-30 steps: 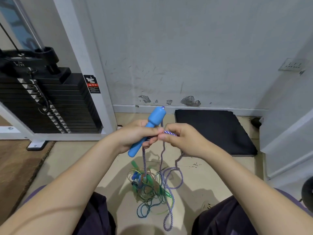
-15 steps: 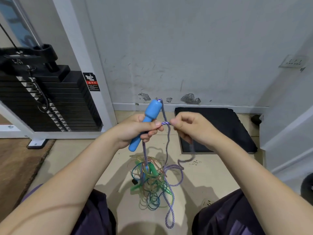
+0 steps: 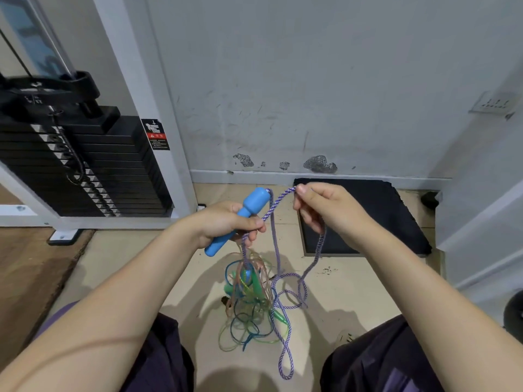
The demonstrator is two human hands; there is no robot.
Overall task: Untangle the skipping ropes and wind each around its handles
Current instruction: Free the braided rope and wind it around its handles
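My left hand grips a blue skipping-rope handle, tilted with its thick end up and to the right. A purple-and-white braided rope runs from that handle's top. My right hand pinches this rope between thumb and fingertips, level with the handle's top and just right of it. The rope drops from both hands into loops on the floor. Under the left hand hangs a tangle of thin ropes in blue, green and pale pink, with green handles caught in it.
A black weight stack in a white frame stands at the left. A black mat lies on the tiled floor against the grey wall. My knees flank the rope pile. A dark round object sits at the right edge.
My right hand has lifted up and to the right, drawing the purple rope out from the handle. The tangle of thin ropes hangs higher off the floor than before.
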